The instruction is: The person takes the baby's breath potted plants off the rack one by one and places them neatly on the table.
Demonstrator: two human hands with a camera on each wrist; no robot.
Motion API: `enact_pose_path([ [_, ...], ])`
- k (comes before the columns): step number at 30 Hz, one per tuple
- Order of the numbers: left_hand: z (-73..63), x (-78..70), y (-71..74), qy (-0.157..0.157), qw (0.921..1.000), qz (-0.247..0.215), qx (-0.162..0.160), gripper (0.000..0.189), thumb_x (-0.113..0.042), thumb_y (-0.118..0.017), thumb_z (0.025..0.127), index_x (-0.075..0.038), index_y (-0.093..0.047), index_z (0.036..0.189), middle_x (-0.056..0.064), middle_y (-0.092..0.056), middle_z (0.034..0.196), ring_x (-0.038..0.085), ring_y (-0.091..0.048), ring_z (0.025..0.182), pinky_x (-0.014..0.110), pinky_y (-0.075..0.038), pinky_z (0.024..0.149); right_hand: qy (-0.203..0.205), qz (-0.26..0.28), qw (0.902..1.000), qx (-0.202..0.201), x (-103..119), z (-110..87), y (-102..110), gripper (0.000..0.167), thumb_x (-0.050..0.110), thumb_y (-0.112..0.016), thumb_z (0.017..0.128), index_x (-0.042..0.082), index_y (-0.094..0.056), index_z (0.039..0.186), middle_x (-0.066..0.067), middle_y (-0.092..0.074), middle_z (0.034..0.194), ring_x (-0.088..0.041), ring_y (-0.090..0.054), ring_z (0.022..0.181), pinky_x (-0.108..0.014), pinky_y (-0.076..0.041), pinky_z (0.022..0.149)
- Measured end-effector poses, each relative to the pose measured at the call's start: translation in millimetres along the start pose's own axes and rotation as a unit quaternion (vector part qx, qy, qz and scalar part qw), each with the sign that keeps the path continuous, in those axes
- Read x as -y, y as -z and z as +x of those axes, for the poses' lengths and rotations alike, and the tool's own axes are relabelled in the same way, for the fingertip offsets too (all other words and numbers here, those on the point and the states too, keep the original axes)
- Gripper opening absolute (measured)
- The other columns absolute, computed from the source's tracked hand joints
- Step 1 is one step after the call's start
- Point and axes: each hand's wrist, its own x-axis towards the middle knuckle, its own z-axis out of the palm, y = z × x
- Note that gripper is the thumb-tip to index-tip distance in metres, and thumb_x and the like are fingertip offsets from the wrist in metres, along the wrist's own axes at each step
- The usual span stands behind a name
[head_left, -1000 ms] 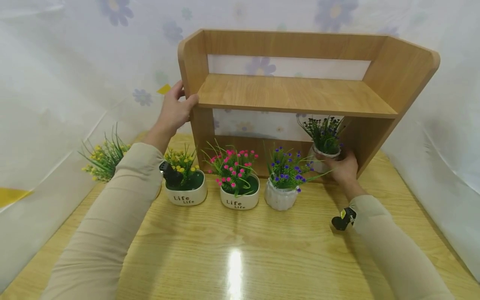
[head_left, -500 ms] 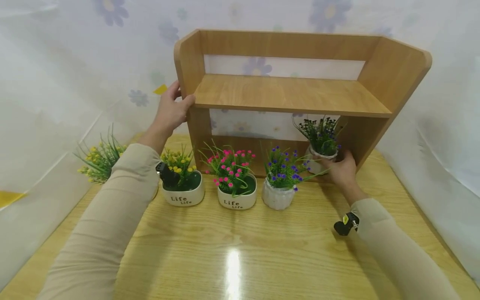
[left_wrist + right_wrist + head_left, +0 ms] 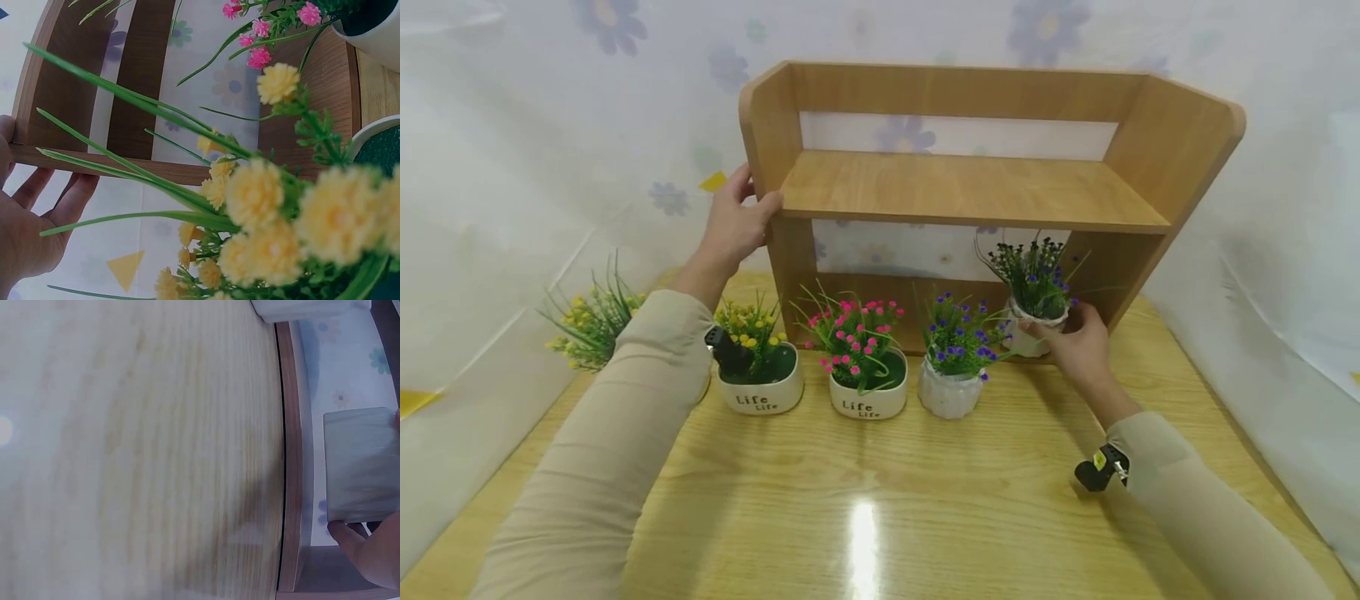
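My right hand [image 3: 1082,346] grips a white pot [image 3: 1026,337] of dark purple flowers in the lower right part of the wooden shelf [image 3: 970,187]. In the right wrist view the same pot [image 3: 361,464] stands apart from the shelf's bottom board, with fingers at its side. My left hand [image 3: 733,225] holds the shelf's left side panel, thumb at the front edge of the middle board. In the left wrist view yellow flowers [image 3: 253,200] overlap the shelf, and the left hand [image 3: 37,231] is at the far left.
In front of the shelf stand a white pot with violet flowers [image 3: 951,392], a "Life" pot with pink flowers [image 3: 868,398] and a "Life" pot with yellow flowers [image 3: 760,396]. Another yellow-flowered plant [image 3: 598,325] is partly behind the left sleeve. All rest on a wooden table [image 3: 775,500].
My right hand has brought the held pot slightly forward, toward the shelf's front. The left hand keeps its place on the side panel. The whole head view has shifted a little.
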Motion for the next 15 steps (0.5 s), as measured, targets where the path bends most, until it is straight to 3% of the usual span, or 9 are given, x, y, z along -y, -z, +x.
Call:
enact_pose_path([
  [3, 0.1, -0.3, 0.3, 0.001, 1.0, 0.0, 0.0, 0.058, -0.025, -0.057, 0.101, -0.033, -0.038, 0.155, 0.011, -0.044, 0.146, 0.035, -0.049, 0.13, 0.056, -0.049, 0.099, 0.001, 0.017, 0.9999, 0.001, -0.4, -3.9, 1.1, 0.087, 0.041, -0.082, 0.084, -0.001, -0.037, 0.146, -0.01, -0.051, 0.118, -0.016, -0.051, 0.092, -0.019, -0.054, 0.064],
  [15, 1.9, 1.7, 3.4, 0.002, 1.0, 0.001, 0.0, 0.057, -0.026, -0.057, 0.101, -0.033, -0.038, 0.155, 0.011, -0.044, 0.146, 0.035, -0.049, 0.131, 0.057, -0.049, 0.099, 0.012, 0.02, 0.9997, 0.007, -3.7, -20.2, 11.3, 0.081, 0.034, -0.08, 0.088, -0.003, -0.038, 0.146, -0.011, -0.052, 0.122, -0.016, -0.05, 0.099, -0.013, -0.05, 0.071],
])
